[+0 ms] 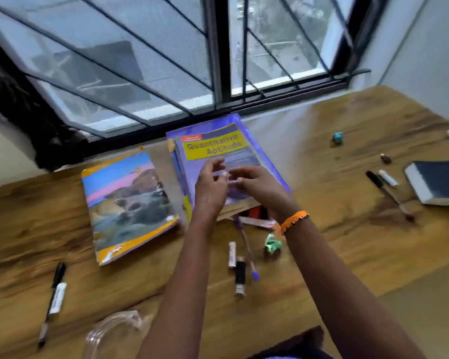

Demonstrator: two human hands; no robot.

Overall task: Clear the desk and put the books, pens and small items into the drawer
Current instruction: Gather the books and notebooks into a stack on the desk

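- Both hands are over the purple book [218,151] that says "Quantitative Aptitude". It lies on top of a small pile of books near the window [145,60].
- The left hand [210,185] has its fingers [214,165] bent and a little apart. It holds nothing.
- The right hand [257,185] has bent fingers too, close to the left ones. The picture is blurry, so I cannot tell if it pinches something.
- An orange band [293,220] is on the right wrist.
- A picture book [127,200] lies flat on the wooden worktop [347,229], just left of the pile.
- A black marker [53,299] lies at the front left.
- A purple pen [246,247], a black stick [240,274] and a green thing [272,244] lie near the arms.
- A dark book [441,182] and two more pens [381,182] are on the right.
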